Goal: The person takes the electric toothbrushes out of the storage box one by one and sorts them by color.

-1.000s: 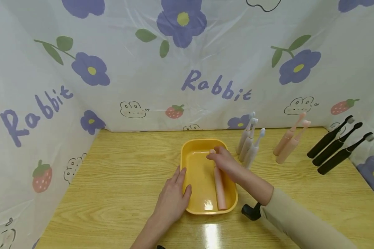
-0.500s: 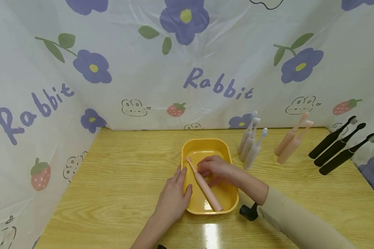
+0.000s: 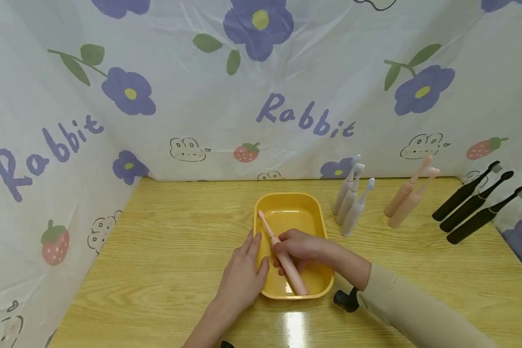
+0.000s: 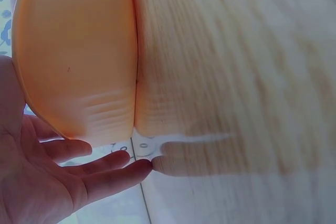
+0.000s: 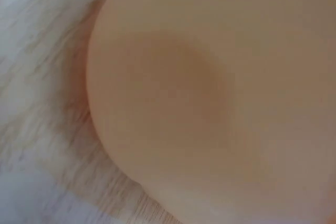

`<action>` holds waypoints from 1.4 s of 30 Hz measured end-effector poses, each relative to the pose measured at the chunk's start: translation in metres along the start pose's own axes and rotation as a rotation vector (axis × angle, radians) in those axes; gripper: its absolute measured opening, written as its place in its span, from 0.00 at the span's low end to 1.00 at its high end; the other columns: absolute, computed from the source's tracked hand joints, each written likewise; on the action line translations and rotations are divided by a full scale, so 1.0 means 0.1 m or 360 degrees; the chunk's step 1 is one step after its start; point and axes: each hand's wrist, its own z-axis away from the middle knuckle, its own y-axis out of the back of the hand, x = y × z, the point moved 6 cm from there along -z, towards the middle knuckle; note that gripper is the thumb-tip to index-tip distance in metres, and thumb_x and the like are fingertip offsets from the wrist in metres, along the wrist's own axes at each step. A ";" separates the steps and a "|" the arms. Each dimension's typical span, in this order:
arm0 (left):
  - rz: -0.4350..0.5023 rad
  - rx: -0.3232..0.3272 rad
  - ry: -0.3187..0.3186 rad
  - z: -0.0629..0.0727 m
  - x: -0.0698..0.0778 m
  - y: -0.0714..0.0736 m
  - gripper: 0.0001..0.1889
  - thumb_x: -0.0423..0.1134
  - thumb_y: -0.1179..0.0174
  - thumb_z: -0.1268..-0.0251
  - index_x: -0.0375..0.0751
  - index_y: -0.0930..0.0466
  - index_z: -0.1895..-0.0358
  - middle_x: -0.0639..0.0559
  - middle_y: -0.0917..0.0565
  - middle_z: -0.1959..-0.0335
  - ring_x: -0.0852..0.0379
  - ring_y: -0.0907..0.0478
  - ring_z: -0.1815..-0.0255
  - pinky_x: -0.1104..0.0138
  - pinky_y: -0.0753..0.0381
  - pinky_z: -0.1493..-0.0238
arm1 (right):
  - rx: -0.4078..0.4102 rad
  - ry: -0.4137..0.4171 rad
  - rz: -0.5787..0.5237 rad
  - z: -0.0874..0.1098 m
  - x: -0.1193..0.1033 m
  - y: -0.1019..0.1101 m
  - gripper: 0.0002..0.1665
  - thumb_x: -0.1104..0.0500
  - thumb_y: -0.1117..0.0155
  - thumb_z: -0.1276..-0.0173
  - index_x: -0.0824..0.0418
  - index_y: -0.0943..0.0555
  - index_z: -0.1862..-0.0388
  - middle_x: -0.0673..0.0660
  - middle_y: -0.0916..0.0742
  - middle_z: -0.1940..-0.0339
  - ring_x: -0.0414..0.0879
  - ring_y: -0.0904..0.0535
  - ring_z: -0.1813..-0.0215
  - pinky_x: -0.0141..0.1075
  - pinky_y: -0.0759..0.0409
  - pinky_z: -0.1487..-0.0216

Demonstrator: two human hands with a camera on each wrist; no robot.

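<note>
In the head view, a yellow tray stands on the wooden table with a pink electric toothbrush slanting across its inside. My right hand is down in the tray and grips the toothbrush's handle between thumb and fingers. The brush head points to the tray's far left corner. My left hand rests against the tray's left side, thumb at the rim. The left wrist view shows that hand's fingers extended beside the tray's outer wall. Only a blurred tray wall fills most of the right wrist view.
Right of the tray stand several electric toothbrushes in groups by colour: white ones, pink ones and black ones. A curtain with printed flowers hangs along the table's back edge.
My right hand has moved from the toothbrush's head end to its handle and now grips it. The brush head has swung left inside the tray. The left hand has stayed at the tray's side.
</note>
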 end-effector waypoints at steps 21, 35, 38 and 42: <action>-0.0030 -0.0001 0.0006 -0.01 -0.01 -0.01 0.30 0.42 0.42 0.25 0.31 0.33 0.25 0.34 0.34 0.24 0.35 0.27 0.34 0.45 0.24 0.37 | -0.0228 0.0307 -0.0170 0.32 -0.15 0.10 0.26 0.67 0.47 0.21 0.76 0.38 0.30 0.70 0.16 0.49 0.57 0.15 0.51 0.49 0.13 0.55; -0.0017 -0.0019 0.0017 -0.02 -0.02 -0.02 0.30 0.43 0.43 0.24 0.32 0.33 0.25 0.35 0.35 0.23 0.35 0.27 0.34 0.45 0.25 0.37 | -0.0137 0.0613 -0.0042 0.77 -0.57 0.25 0.22 0.64 0.47 0.19 0.71 0.35 0.32 0.73 0.19 0.42 0.57 0.15 0.45 0.52 0.14 0.51; -0.0015 -0.0009 0.0007 -0.01 -0.02 -0.02 0.30 0.43 0.43 0.24 0.32 0.33 0.25 0.34 0.35 0.23 0.35 0.27 0.34 0.45 0.24 0.37 | -0.0070 0.0702 -0.0017 0.91 -0.65 0.31 0.23 0.64 0.46 0.19 0.70 0.35 0.31 0.73 0.19 0.42 0.58 0.15 0.44 0.54 0.15 0.50; 0.0001 -0.0008 0.0000 0.00 -0.02 -0.01 0.30 0.42 0.43 0.24 0.31 0.34 0.25 0.34 0.35 0.23 0.34 0.27 0.34 0.45 0.24 0.38 | 0.0012 0.0816 -0.0001 1.11 -0.70 0.42 0.24 0.65 0.47 0.19 0.70 0.36 0.29 0.70 0.18 0.43 0.57 0.16 0.44 0.54 0.15 0.49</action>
